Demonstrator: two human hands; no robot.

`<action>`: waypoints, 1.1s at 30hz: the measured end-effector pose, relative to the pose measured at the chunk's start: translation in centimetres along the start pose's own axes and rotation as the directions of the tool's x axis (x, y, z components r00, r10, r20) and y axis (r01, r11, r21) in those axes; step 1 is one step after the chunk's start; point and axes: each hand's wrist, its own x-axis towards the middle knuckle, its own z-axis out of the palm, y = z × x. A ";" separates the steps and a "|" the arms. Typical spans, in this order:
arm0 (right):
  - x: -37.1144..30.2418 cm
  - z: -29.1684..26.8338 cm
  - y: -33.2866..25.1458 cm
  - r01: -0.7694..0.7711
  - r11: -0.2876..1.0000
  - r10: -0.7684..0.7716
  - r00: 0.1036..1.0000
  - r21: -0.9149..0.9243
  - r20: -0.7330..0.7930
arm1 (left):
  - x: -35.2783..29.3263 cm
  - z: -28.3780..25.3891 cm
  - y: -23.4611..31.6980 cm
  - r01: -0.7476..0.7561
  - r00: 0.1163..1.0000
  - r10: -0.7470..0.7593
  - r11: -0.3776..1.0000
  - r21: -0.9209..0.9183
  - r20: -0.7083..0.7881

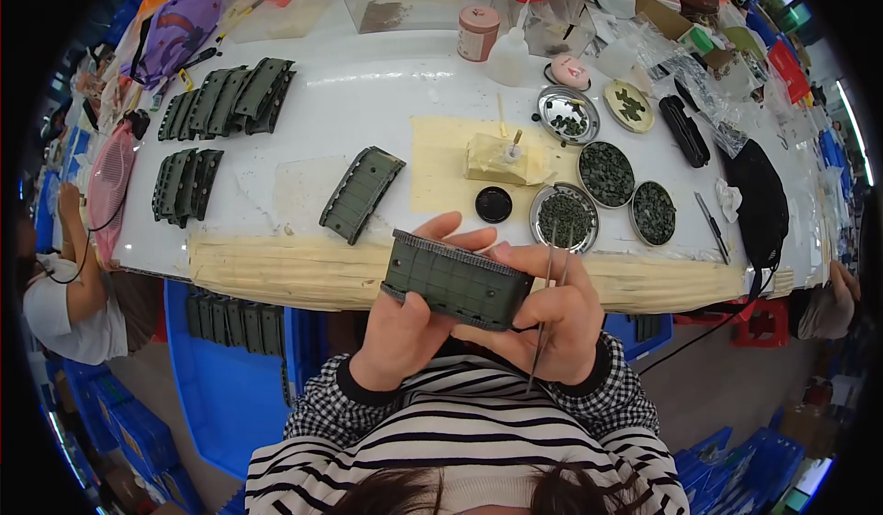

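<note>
A dark green curved panel [452,285] with a grid of grooves and a grey ribbed edge is held up in front of me. My left hand [402,336] grips its left end, thumb on the near face and fingers behind. My right hand [568,320] supports the right end and also holds metal tweezers [549,292], whose tips point away from me. Just beyond the tweezers lies a round metal dish [536,228] of small green pieces. A similar green panel [362,193] rests on the table to the left.
More green panels [225,99] lie in rows at the left. Behind my hands are a tape-wrapped block [501,167], a black round cap [494,204] and several dishes of green bits. A squeeze bottle [509,58] stands farther back. Below the table's taped edge [276,267] sits a blue bin [216,405].
</note>
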 end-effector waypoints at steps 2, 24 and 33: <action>0.6 -0.4 0.6 0.067 0.998 -0.066 0.996 -0.009 0.054 | -0.3 0.7 -0.4 0.037 0.993 -0.055 0.984 -0.174 -0.101; 2.7 -6.5 6.7 -0.333 0.860 0.329 0.941 -0.386 -0.077 | 0.6 1.1 0.6 0.059 0.967 -0.003 0.975 0.212 -0.256; 2.7 -6.5 7.1 -0.290 0.858 0.294 0.954 -0.425 -0.058 | 0.6 0.4 0.3 0.080 0.975 -0.041 0.981 0.175 -0.217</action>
